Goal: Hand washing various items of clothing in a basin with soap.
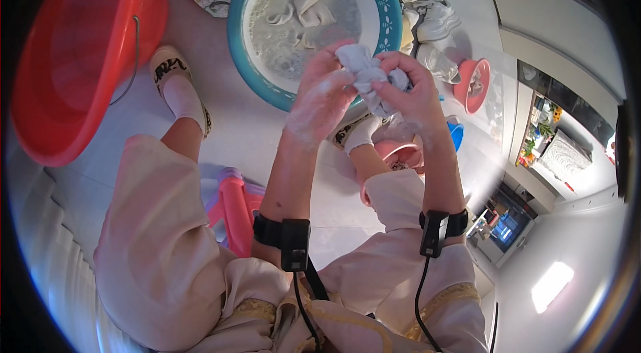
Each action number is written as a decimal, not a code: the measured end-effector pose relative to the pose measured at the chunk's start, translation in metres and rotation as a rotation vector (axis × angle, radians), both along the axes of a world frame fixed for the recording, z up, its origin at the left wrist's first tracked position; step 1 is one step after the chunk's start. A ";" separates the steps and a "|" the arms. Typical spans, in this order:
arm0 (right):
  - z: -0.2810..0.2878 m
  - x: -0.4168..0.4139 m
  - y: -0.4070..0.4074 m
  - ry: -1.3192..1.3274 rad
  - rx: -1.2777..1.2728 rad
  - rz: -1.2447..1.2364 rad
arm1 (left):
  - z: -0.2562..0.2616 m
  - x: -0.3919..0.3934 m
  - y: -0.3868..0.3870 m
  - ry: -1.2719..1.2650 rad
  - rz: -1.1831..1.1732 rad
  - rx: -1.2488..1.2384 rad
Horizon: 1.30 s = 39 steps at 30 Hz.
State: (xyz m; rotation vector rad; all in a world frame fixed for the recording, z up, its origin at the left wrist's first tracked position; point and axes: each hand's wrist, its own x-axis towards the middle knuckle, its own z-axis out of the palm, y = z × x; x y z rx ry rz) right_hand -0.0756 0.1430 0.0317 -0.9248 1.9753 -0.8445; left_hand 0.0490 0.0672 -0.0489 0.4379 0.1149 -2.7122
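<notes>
Both my hands grip a bunched, wet white cloth (369,78) over the near right rim of a teal basin (240,52). My left hand (320,92) has suds on its back and wrist and pinches the cloth's left side. From the right, my right hand (413,87) closes its fingers and thumb around the other side. The basin has a white inside and a rim with a white flower pattern. Cloudy, foamy water (280,47) fills it, and a pale ribbed cloth piece (313,0) floats partly above the surface.
A large red bucket (145,12) with a wire handle stands left. Crumpled white fabrics (435,22) lie on the floor right of the basin, near a small pink container (473,85). A pink tub (400,152), a blue container (455,135) and a pink stool (238,212) are closer to me.
</notes>
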 end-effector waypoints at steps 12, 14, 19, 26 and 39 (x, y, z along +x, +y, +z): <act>-0.002 0.003 0.004 -0.559 -0.197 -0.583 | 0.007 0.006 -0.009 -0.049 -0.039 -0.124; 0.001 0.006 0.001 -0.615 -0.177 -0.634 | 0.007 0.005 -0.011 -0.031 -0.075 -0.144; -0.008 -0.003 0.014 -0.482 -0.136 -0.509 | 0.017 -0.009 -0.004 -0.217 -0.151 -0.133; -0.024 0.031 -0.010 0.254 -0.101 -0.387 | 0.008 -0.023 0.013 -0.688 0.028 -0.086; -0.032 0.011 -0.006 -0.060 -0.077 -0.464 | 0.001 -0.024 0.024 -0.531 0.142 -0.234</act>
